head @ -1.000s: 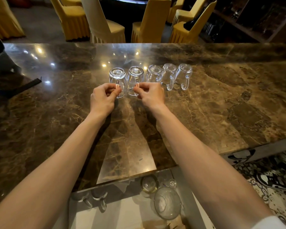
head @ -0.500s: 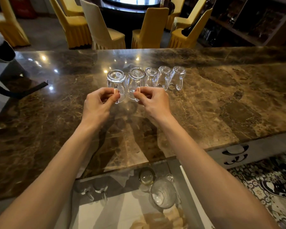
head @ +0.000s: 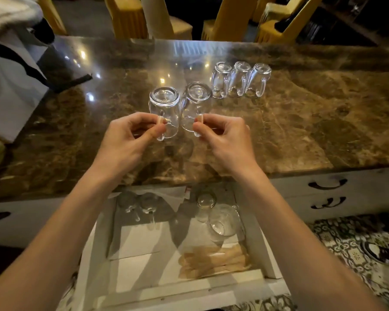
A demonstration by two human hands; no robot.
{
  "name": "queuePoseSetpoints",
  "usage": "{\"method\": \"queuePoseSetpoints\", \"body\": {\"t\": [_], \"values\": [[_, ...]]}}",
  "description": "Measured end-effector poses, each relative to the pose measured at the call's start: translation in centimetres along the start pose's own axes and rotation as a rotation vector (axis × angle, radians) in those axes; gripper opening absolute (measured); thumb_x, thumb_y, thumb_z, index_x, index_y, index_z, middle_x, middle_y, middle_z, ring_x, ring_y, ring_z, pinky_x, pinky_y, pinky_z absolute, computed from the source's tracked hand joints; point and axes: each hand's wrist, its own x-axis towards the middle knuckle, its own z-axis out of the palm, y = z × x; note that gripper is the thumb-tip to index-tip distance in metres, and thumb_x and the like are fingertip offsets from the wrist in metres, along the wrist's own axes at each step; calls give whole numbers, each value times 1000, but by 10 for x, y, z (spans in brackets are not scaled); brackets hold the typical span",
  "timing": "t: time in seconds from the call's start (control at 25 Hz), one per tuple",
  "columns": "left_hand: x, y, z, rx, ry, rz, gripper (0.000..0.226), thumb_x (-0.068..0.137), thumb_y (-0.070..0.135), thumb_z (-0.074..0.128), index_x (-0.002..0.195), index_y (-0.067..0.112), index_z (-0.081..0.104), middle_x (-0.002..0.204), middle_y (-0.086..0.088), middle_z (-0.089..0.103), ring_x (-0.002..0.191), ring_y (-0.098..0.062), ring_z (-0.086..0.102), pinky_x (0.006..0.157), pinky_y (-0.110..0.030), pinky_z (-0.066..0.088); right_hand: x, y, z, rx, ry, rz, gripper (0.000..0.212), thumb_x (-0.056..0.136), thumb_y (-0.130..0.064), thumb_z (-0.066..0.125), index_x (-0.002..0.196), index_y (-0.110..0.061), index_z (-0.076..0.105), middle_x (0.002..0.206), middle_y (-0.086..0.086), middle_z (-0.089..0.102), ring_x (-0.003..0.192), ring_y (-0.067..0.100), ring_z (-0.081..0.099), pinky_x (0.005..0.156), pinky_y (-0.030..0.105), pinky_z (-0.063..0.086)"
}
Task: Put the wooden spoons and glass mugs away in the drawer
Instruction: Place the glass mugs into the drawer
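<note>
- The left mug (head: 164, 108) is pinched by its handle in the left grip (head: 126, 140), the right mug (head: 197, 104) in the right grip (head: 227, 140).
- Both have been lifted from the row, toward the open drawer (head: 166, 286).
- Three mugs (head: 238, 79) are left on the worktop (head: 301, 122); spoons (head: 213, 259) are already stowed.

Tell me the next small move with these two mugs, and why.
Probably draw both hands back and lower the mugs into the open drawer. The left hand pinches the left mug by its handle, the right hand the right mug, both upside down over the counter; bare liner shows in front of the stored mugs.
</note>
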Motion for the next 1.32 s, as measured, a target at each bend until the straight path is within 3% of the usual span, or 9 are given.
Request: {"method": "queuePoseSetpoints", "body": {"t": [0.24, 0.52, 0.76, 0.88, 1.04, 1.12, 1.32], "values": [[-55, -7, -20, -20, -3, -53, 20, 79, 24, 67, 98, 24, 69, 92, 9, 73, 87, -2, 67, 75, -10, 50, -45, -2, 3, 6, -113, -24, 16, 82, -25, 71, 97, -20, 74, 85, -9, 74, 78, 7, 69, 76, 36, 57], [-129, -28, -27, -62, 90, -172, 18, 70, 36, 67, 88, 35, 70, 90, 13, 72, 84, -3, 67, 72, -9, 50, -105, 15, 18, 30, -229, -90, 11, 83, -27, 69, 89, -21, 75, 78, -13, 72, 73, 3, 65, 67, 25, 54], [-160, -55, -38, -21, 14, -297, 18, 73, 26, 68, 90, 23, 71, 91, 5, 72, 80, -4, 66, 70, -11, 50, -127, 54, 32, -57, -338, -148, 9, 82, -27, 69, 90, -25, 74, 80, -18, 71, 74, -3, 64, 61, 12, 48], [-167, -73, -28, -26, 34, -426, 14, 78, 9, 68, 88, 19, 70, 79, -4, 72, 72, -8, 64, 65, -12, 52, -130, 80, 39, -170, -487, -94, 7, 83, -27, 68, 87, -23, 73, 81, -11, 72, 75, 2, 64, 69, 24, 52], [-174, -92, -13, -36, 90, -628, 10, 77, 9, 72, 87, 11, 70, 80, -10, 71, 75, -19, 66, 68, -20, 56, -131, 100, 54, -230, -636, 19, 9, 85, -25, 67, 81, -18, 73, 76, -6, 72, 73, 5, 66, 74, 33, 54], [-175, -99, -8, 5, 105, -668, 12, 75, 11, 75, 85, 14, 70, 81, -9, 72, 77, -19, 68, 73, -26, 57, -130, 106, 62, -258, -685, 34, 12, 86, -24, 66, 78, -18, 72, 74, -4, 72, 72, 6, 65, 73, 35, 54], [-170, -115, -3, -150, 213, -784, 22, 68, 5, 79, 88, 4, 71, 80, -13, 73, 80, -25, 70, 68, -23, 58, -126, 115, 81, -262, -769, 59, 15, 88, -19, 63, 78, -12, 72, 76, -3, 72, 74, 6, 65, 73, 27, 51]]}}
